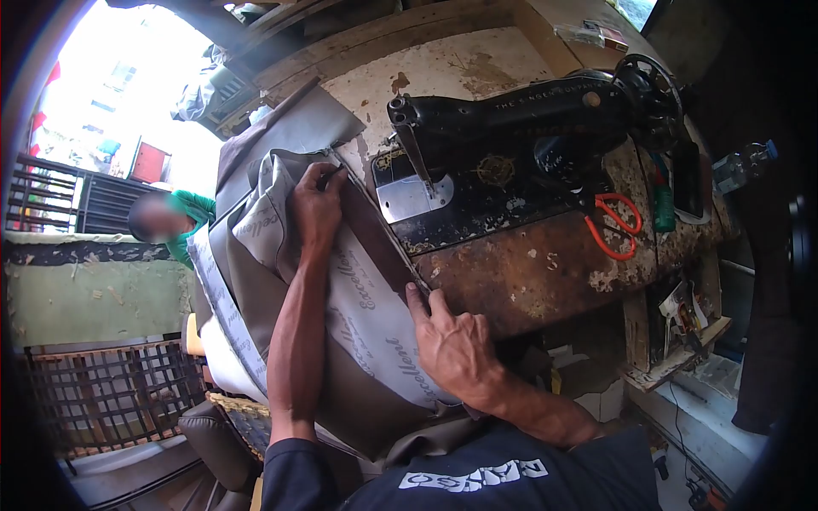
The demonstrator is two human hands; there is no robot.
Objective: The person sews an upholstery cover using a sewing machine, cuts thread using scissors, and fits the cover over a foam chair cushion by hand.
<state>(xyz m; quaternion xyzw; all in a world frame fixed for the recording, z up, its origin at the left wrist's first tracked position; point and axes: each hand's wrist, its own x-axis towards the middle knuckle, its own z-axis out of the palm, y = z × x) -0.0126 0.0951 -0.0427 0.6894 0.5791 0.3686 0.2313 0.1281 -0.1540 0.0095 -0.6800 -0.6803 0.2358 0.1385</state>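
Note:
Grey-brown sheet material point(375, 307) with a pale printed backing lies over the table's left part and hangs toward my lap. My left hand point(319, 200) is closed on a fold near the far end of its long edge. Lower on the same edge, my right hand point(452, 341) rests with index and middle fingers stretched out onto the seam. The edge runs beside a black sewing machine point(511, 115), whose needle area and metal plate point(413, 198) sit just right of my left hand.
Scissors with orange handles point(630, 228), a green bottle point(664, 204) and a phone-like object lie right of the machine. A clear plastic bottle point(740, 167) is at the far right. Another person in green point(194, 213) is at the left, behind the material. Below right, a wooden shelf point(682, 353) holds small items.

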